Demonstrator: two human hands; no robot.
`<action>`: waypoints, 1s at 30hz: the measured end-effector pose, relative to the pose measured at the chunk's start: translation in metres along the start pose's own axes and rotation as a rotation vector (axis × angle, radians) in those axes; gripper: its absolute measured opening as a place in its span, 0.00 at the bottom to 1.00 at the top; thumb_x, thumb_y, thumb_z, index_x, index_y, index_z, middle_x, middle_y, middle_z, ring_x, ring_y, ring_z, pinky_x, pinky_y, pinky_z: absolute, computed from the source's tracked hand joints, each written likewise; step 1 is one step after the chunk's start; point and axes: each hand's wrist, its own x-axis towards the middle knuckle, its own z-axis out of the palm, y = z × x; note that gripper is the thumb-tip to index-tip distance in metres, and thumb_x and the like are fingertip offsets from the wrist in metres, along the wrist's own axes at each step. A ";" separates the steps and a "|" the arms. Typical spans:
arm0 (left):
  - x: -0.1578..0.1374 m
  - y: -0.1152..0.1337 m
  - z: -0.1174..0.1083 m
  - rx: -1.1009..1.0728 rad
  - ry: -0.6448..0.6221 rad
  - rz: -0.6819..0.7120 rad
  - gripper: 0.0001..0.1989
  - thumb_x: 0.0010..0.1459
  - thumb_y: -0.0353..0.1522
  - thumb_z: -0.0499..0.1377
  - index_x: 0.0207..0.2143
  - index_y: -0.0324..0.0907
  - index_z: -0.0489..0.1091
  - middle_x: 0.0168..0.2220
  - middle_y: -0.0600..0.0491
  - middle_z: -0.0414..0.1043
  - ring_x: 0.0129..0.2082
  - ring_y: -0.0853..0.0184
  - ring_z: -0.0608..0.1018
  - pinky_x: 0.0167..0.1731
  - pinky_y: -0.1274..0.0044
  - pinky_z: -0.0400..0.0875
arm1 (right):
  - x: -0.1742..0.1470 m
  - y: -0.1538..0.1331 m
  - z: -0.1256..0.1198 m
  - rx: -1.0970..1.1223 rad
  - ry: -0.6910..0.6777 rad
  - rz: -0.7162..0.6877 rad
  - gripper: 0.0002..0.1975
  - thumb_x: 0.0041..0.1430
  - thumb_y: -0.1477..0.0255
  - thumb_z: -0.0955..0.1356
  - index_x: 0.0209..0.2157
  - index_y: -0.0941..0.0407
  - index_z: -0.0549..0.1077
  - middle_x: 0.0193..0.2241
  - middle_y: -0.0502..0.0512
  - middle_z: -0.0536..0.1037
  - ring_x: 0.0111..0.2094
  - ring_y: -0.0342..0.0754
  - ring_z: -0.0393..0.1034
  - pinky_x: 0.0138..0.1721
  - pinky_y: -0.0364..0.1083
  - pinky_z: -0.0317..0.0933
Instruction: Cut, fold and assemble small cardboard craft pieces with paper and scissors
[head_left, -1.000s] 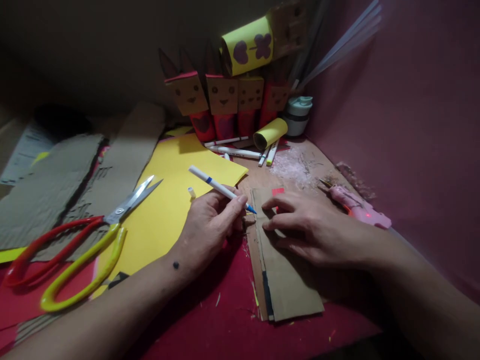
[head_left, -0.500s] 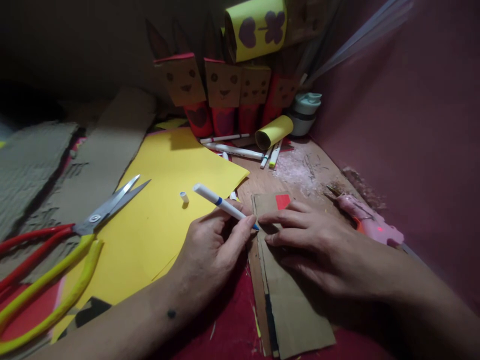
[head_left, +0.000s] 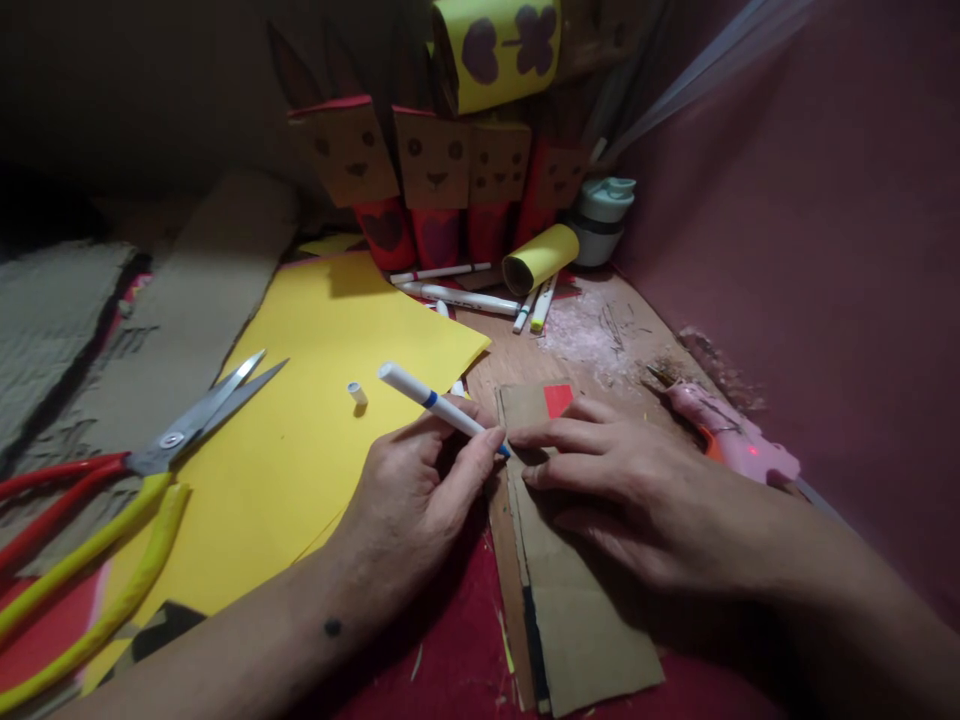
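Pinched in my left hand [head_left: 420, 500] is a white marker [head_left: 427, 395] with a blue band, its blue tip down at the left edge of a cardboard strip [head_left: 592, 620]. My right hand [head_left: 637, 480] lies over the upper part of that strip, fingers stretched out and pressing on it. A small red patch [head_left: 558, 400] shows near the strip's top end. Beneath the strip, other cardboard layers and a dark edge stick out on the left. A white marker cap [head_left: 356, 393] stands on the yellow paper [head_left: 300, 430] to the left.
Scissors [head_left: 172, 440] with red and yellow handles lie open on the left, beside corrugated cardboard [head_left: 195, 270]. At the back stand several cardboard animal figures [head_left: 435, 170], with markers [head_left: 465, 298] and a yellow tube [head_left: 541, 258] before them. A pink glue gun [head_left: 739, 430] lies at right.
The whole view has shifted slightly, so everything sits a little further left. Both hands, the marker and the cardboard strip keep nearly the same positions relative to each other.
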 end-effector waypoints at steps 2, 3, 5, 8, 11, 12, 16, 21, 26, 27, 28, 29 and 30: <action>0.000 0.000 0.001 0.014 0.003 0.011 0.07 0.61 0.32 0.55 0.31 0.41 0.70 0.25 0.56 0.73 0.23 0.72 0.72 0.24 0.80 0.66 | 0.000 0.000 0.000 -0.003 0.007 -0.010 0.09 0.60 0.79 0.65 0.39 0.54 0.74 0.43 0.58 0.75 0.44 0.53 0.65 0.47 0.53 0.61; 0.000 0.000 0.001 0.022 0.004 0.022 0.07 0.61 0.32 0.55 0.31 0.42 0.70 0.25 0.56 0.73 0.23 0.72 0.72 0.25 0.80 0.67 | 0.000 0.000 0.000 -0.004 0.010 -0.016 0.10 0.59 0.79 0.65 0.39 0.54 0.74 0.43 0.58 0.75 0.44 0.53 0.65 0.47 0.54 0.61; 0.000 -0.001 0.002 0.040 0.002 0.044 0.07 0.61 0.32 0.55 0.31 0.42 0.70 0.26 0.55 0.73 0.25 0.72 0.73 0.26 0.80 0.67 | 0.000 0.000 0.000 -0.005 0.016 -0.019 0.09 0.59 0.79 0.65 0.39 0.54 0.74 0.43 0.58 0.75 0.43 0.53 0.65 0.48 0.54 0.61; -0.001 -0.003 0.002 0.052 -0.001 0.072 0.06 0.62 0.31 0.55 0.32 0.41 0.70 0.27 0.55 0.73 0.26 0.73 0.74 0.29 0.81 0.68 | 0.000 0.001 0.001 -0.004 0.014 -0.010 0.09 0.59 0.78 0.65 0.38 0.54 0.75 0.43 0.58 0.75 0.44 0.53 0.65 0.47 0.53 0.61; -0.002 -0.004 0.002 0.060 -0.013 0.087 0.07 0.62 0.31 0.54 0.32 0.40 0.69 0.27 0.55 0.72 0.25 0.74 0.73 0.29 0.81 0.68 | -0.001 0.001 0.001 -0.004 0.010 -0.001 0.08 0.60 0.78 0.65 0.38 0.55 0.75 0.43 0.58 0.75 0.44 0.53 0.65 0.47 0.53 0.62; -0.002 -0.004 0.002 0.064 -0.016 0.092 0.07 0.62 0.31 0.54 0.32 0.40 0.69 0.27 0.56 0.72 0.25 0.74 0.73 0.29 0.81 0.68 | -0.001 0.001 0.001 -0.003 0.010 0.000 0.08 0.60 0.78 0.65 0.38 0.55 0.75 0.43 0.58 0.75 0.44 0.53 0.65 0.47 0.53 0.62; -0.001 -0.004 0.002 0.073 -0.025 0.111 0.07 0.63 0.30 0.53 0.32 0.40 0.69 0.28 0.55 0.71 0.27 0.73 0.73 0.29 0.81 0.68 | 0.000 0.001 0.001 0.001 0.005 -0.009 0.09 0.60 0.78 0.64 0.38 0.55 0.75 0.43 0.58 0.74 0.43 0.52 0.65 0.47 0.53 0.61; -0.001 -0.004 0.002 0.087 -0.043 0.131 0.07 0.63 0.30 0.53 0.32 0.40 0.68 0.28 0.55 0.70 0.27 0.73 0.72 0.29 0.80 0.67 | 0.000 0.002 0.001 0.013 0.013 -0.020 0.09 0.60 0.79 0.64 0.38 0.54 0.75 0.42 0.58 0.75 0.43 0.53 0.65 0.46 0.53 0.62; 0.001 -0.002 0.000 0.094 -0.057 0.131 0.08 0.62 0.30 0.53 0.30 0.41 0.68 0.26 0.56 0.68 0.25 0.73 0.70 0.28 0.79 0.67 | -0.001 0.003 0.001 0.010 0.016 -0.026 0.09 0.59 0.79 0.65 0.38 0.55 0.75 0.43 0.58 0.75 0.43 0.52 0.65 0.47 0.53 0.62; 0.001 -0.002 0.000 0.085 -0.048 0.112 0.08 0.62 0.31 0.53 0.29 0.41 0.68 0.26 0.56 0.69 0.25 0.73 0.70 0.28 0.79 0.67 | -0.001 0.003 0.001 0.011 0.019 -0.027 0.09 0.59 0.79 0.65 0.38 0.55 0.75 0.43 0.58 0.75 0.43 0.52 0.65 0.46 0.53 0.62; 0.001 -0.001 0.000 0.066 -0.034 0.080 0.08 0.62 0.32 0.53 0.29 0.42 0.68 0.26 0.55 0.69 0.25 0.72 0.70 0.28 0.79 0.67 | -0.001 0.003 0.001 0.011 0.020 -0.028 0.09 0.59 0.79 0.65 0.38 0.55 0.75 0.43 0.58 0.75 0.44 0.52 0.65 0.46 0.52 0.62; 0.000 -0.001 -0.001 0.038 -0.014 0.040 0.08 0.62 0.33 0.53 0.29 0.42 0.68 0.26 0.55 0.69 0.25 0.71 0.71 0.27 0.79 0.67 | -0.001 0.003 0.001 0.010 0.022 -0.029 0.09 0.59 0.78 0.65 0.38 0.55 0.75 0.43 0.58 0.75 0.43 0.53 0.65 0.46 0.52 0.62; 0.000 0.000 -0.001 0.008 0.005 -0.006 0.08 0.61 0.34 0.53 0.29 0.43 0.68 0.25 0.55 0.70 0.25 0.71 0.71 0.25 0.78 0.67 | -0.001 0.003 0.001 0.008 0.021 -0.028 0.08 0.59 0.78 0.65 0.38 0.55 0.75 0.43 0.58 0.75 0.44 0.53 0.65 0.46 0.52 0.62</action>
